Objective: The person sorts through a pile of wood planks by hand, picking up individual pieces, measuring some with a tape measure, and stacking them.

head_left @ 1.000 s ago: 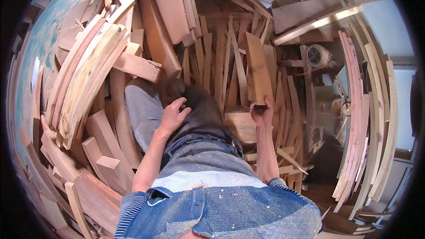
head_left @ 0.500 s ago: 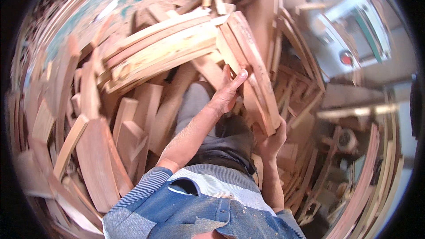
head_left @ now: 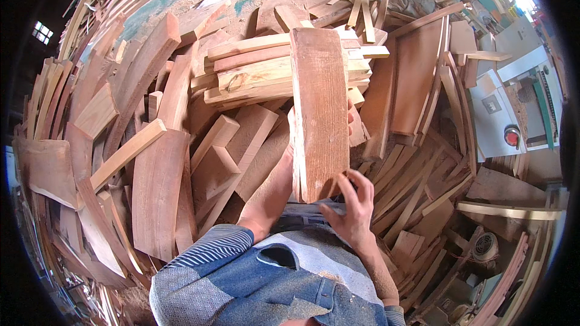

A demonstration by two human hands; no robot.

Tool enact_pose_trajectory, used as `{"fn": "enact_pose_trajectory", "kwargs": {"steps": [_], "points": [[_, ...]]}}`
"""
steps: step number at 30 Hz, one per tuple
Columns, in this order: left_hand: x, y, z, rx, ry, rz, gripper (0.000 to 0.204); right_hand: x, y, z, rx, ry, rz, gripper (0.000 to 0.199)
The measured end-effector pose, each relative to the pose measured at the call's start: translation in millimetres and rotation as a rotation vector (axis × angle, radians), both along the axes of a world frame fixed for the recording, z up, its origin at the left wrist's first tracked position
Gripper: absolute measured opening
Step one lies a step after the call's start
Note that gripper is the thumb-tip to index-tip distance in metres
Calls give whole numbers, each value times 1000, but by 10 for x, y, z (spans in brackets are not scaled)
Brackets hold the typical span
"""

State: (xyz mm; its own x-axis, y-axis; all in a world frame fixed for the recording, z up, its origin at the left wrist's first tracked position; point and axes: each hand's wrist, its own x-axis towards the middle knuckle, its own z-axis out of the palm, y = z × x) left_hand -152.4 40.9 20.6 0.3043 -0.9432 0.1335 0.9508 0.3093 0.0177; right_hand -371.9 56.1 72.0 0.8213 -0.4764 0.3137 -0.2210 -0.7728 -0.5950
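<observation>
A short, thick wooden board (head_left: 320, 108) stands in front of me, its broad reddish-brown face turned up and its long side pointing away. A paler edge along its left side suggests a second piece beneath, but I cannot tell for sure. My left hand (head_left: 292, 139) grips it from underneath; most of the palm is hidden, and fingertips show past the right edge. At the board's lower right corner, my right hand (head_left: 355, 208) has its fingers spread, with fingertips at or very near the edge. Behind the board lies a stack of pale planks (head_left: 257, 75).
Curved wooden offcuts (head_left: 158, 187) crowd the left side. Wide panels (head_left: 417, 78) lean at the right, above a heap of thin strips (head_left: 405, 175). A white machine (head_left: 498, 105) with a red button stands at far right, and a motor (head_left: 485, 246) sits lower down.
The board has turned from a slant, edge showing, to nearly straight with its broad face up. My right hand has loosened from its lower end. The view has shifted.
</observation>
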Motion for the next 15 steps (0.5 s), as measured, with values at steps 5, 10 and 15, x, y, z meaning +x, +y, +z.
{"fn": "enact_pose_trajectory", "kwargs": {"steps": [5, 10, 15], "points": [[-62, 27, -114, -76, -1, -53, 82, 152, -63, 35, 268, 59, -70, 87], [-126, -54, -224, 97, -160, -40, 83, 147, -66, 27, 311, 163, -124, 105], [-61, 151, -526, 302, -328, -63, 88, 171, -153, -211, 773, 35, -157, 112]]}}
